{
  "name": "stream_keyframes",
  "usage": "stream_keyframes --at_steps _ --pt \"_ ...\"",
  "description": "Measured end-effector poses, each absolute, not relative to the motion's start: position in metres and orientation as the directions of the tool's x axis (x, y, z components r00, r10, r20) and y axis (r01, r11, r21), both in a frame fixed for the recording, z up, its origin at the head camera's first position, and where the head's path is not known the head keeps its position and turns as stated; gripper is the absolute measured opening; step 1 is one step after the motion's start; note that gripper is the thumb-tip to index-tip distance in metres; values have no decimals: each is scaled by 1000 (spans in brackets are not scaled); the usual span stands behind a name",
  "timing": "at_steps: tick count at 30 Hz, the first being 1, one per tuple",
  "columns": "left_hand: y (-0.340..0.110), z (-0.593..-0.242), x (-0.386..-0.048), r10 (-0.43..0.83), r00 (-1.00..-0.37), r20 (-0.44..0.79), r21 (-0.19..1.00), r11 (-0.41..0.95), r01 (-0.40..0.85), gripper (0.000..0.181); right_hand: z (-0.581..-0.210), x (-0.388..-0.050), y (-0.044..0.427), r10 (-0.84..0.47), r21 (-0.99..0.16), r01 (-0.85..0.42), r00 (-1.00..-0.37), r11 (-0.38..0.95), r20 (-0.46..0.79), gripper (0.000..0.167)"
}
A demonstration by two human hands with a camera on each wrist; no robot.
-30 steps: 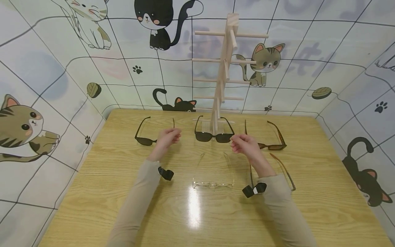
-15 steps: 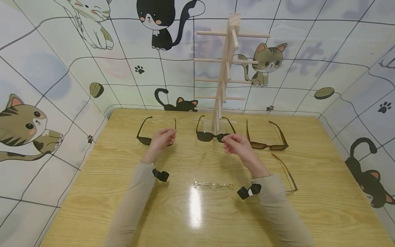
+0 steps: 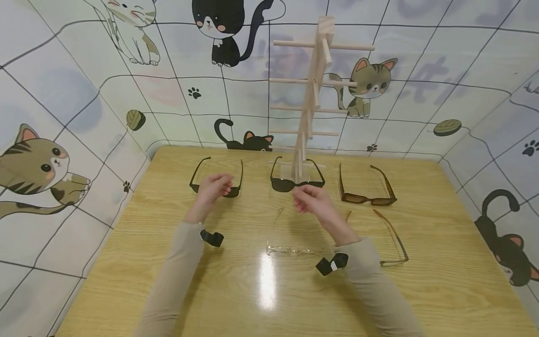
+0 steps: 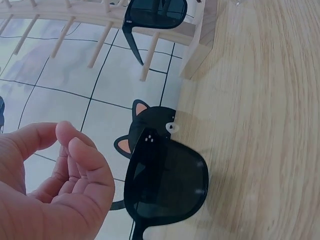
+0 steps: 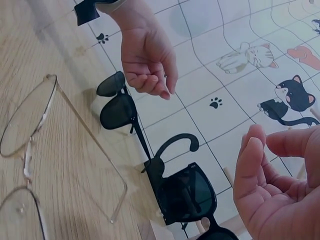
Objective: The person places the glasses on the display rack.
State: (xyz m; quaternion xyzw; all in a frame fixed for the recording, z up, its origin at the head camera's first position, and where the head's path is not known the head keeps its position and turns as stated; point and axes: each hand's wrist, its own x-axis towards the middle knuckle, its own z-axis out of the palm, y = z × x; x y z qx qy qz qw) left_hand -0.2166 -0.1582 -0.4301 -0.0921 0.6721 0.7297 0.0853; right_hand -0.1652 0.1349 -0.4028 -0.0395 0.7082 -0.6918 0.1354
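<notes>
Black sunglasses (image 3: 283, 185), left hand (image 3: 212, 189) and right hand (image 3: 317, 206) nearby, both hands' fingers (image 5: 248, 160) loosely curled, apparently empty

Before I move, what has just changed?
The left hand shifted left across the left sunglasses; the right hand moved left from the right end of the middle sunglasses toward their bridge. Nothing visibly picked up or released. Both sunglasses and the rack stayed put.

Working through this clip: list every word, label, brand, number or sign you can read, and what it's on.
None can be read.
Wall: faint purple shapes, possibly lettering, too blurred to read.
Black sunglasses by the rack: tiny pale mark near the hinge, too small to read.
Black sunglasses by the left hand: pale dots at the lens corner, no lettering I can make out.
</notes>
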Motion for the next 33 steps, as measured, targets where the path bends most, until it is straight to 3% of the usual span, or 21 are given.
stream_keyframes --at_steps 7,15,23,33 --pt "-170 -430 -213 -10 -968 -252 967 -46 -252 40 -400 -164 120 -299 -992 122 -947 12 -120 21" --pt "-182 -434 -212 -48 -969 -244 967 -93 -239 29 -398 -166 103 -325 -991 130 -937 28 -132 16" --pt "-193 -434 -206 -47 -971 -235 966 -123 -227 39 -403 -169 87 -352 -988 147 -924 38 -151 26" --pt "-200 -418 -195 -40 -962 -268 957 -125 -262 8 -408 -173 74 -378 -989 135 -913 67 -150 25"
